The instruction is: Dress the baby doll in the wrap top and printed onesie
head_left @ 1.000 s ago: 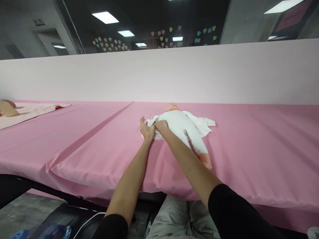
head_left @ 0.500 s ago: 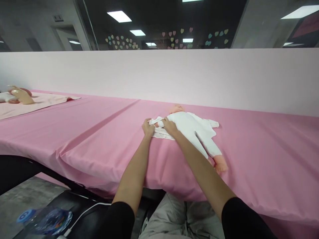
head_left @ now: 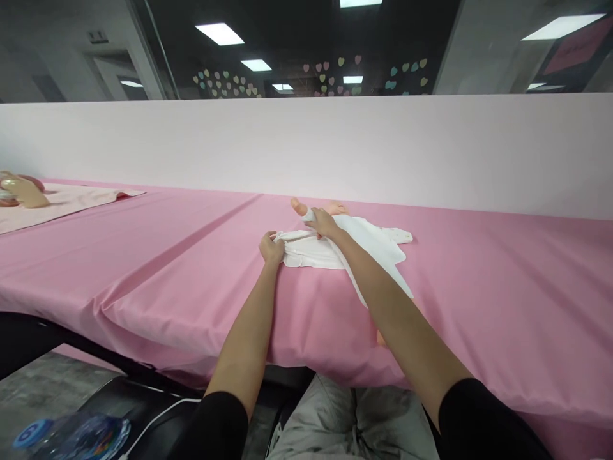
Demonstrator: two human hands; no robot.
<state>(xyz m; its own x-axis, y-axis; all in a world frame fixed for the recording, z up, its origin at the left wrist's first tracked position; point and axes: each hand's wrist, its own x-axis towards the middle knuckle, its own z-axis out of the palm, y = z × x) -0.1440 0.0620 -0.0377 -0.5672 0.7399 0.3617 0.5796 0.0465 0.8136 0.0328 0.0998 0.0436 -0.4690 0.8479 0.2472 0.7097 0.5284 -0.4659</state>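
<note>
A baby doll point(head_left: 338, 208) in a white bodysuit point(head_left: 371, 239) lies on the pink cover, head toward the wall. My right hand point(head_left: 324, 225) is closed round the doll's left-side arm point(head_left: 299, 206), whose bare hand sticks out past a white cuff. A white garment point(head_left: 311, 251) is spread flat beside the doll. Its far left end is pinched in my left hand point(head_left: 272, 248). My right forearm hides much of the doll's legs; a bit of one foot point(head_left: 381, 338) shows below it.
The pink cover point(head_left: 191, 255) drapes over the table edge. At far left another doll point(head_left: 23, 190) lies on a pale mat point(head_left: 71, 206). A white wall panel point(head_left: 239, 147) stands behind. A plastic bottle point(head_left: 76, 437) and white cable point(head_left: 158, 415) lie on a black seat below.
The doll's hand, earlier at the garment's opening between my hands, now points up above the cloth in my right hand's grasp. My left hand has drawn the garment's end slightly left.
</note>
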